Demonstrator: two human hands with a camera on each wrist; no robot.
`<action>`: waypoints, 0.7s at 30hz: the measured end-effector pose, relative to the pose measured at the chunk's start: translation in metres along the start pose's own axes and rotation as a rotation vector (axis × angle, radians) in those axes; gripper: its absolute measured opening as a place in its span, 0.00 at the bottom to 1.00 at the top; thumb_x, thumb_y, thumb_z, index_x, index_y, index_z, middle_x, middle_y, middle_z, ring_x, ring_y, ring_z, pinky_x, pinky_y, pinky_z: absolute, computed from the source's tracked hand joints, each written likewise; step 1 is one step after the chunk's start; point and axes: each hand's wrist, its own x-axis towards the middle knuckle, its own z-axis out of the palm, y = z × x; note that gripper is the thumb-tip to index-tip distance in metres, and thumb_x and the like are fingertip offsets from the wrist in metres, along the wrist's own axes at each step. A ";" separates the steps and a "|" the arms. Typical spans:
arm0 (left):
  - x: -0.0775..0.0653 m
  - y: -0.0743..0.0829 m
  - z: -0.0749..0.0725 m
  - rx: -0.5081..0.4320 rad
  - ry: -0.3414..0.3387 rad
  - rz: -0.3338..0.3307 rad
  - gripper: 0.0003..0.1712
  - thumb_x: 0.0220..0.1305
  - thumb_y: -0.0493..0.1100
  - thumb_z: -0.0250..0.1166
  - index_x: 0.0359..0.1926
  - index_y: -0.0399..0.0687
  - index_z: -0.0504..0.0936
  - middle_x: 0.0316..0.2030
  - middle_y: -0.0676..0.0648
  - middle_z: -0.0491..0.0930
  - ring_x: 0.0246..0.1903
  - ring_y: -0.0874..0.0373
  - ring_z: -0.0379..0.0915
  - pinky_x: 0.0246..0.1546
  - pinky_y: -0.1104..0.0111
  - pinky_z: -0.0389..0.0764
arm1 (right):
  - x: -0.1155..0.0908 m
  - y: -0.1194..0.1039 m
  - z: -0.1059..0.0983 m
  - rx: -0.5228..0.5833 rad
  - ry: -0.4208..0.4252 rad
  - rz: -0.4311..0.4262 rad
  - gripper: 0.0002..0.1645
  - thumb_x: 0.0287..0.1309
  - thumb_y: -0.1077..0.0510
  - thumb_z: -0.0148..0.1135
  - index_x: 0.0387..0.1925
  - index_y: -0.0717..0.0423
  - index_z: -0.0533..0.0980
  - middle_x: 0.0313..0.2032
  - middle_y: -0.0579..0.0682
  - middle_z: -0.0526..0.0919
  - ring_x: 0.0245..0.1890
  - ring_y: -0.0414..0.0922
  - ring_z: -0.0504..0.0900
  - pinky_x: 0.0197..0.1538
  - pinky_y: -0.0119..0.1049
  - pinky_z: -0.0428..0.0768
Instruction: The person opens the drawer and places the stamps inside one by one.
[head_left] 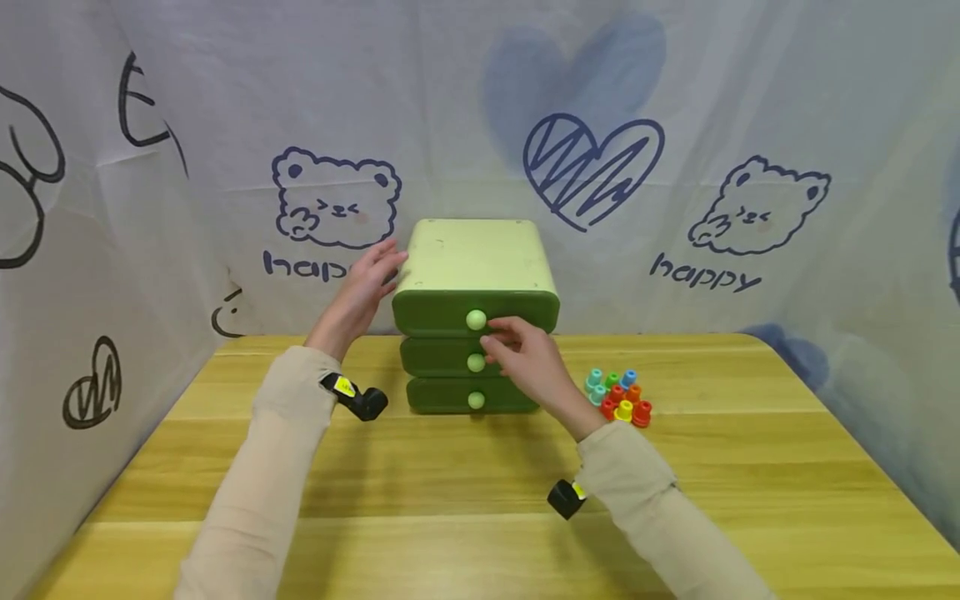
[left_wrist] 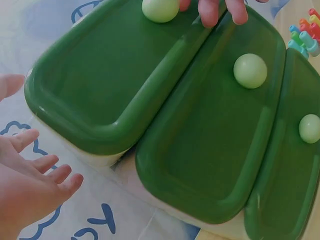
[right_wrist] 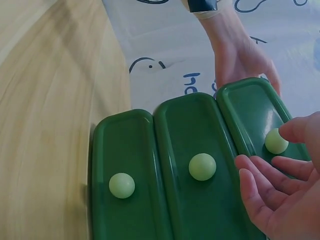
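Observation:
A small drawer cabinet with a pale green top (head_left: 476, 254) stands on the table, its three dark green drawers all pushed in. Each drawer front has a round pale green knob; the top knob (head_left: 476, 320) is nearest my right hand (head_left: 528, 358). The right fingers are loosely bent beside that knob, and the right wrist view has the thumb (right_wrist: 297, 130) overlapping its edge; no grip on it shows. At the cabinet's upper left side is my left hand (head_left: 363, 292), fingers spread. In the left wrist view these fingers (left_wrist: 62, 182) appear apart from the cabinet.
A cluster of small colourful pegs (head_left: 618, 396) stands on the wooden table (head_left: 450, 533), right of the cabinet. Behind and at the sides hangs a pale cloth (head_left: 457, 108) with drawn bears and hearts. Both wrists carry small black cameras (head_left: 367, 403).

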 end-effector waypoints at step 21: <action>0.008 -0.002 0.006 0.020 -0.026 -0.043 0.36 0.72 0.50 0.52 0.73 0.37 0.52 0.73 0.40 0.50 0.70 0.47 0.47 0.69 0.56 0.54 | 0.013 -0.009 0.011 -0.142 0.196 -0.039 0.19 0.58 0.49 0.68 0.41 0.61 0.81 0.34 0.52 0.85 0.35 0.46 0.83 0.37 0.38 0.82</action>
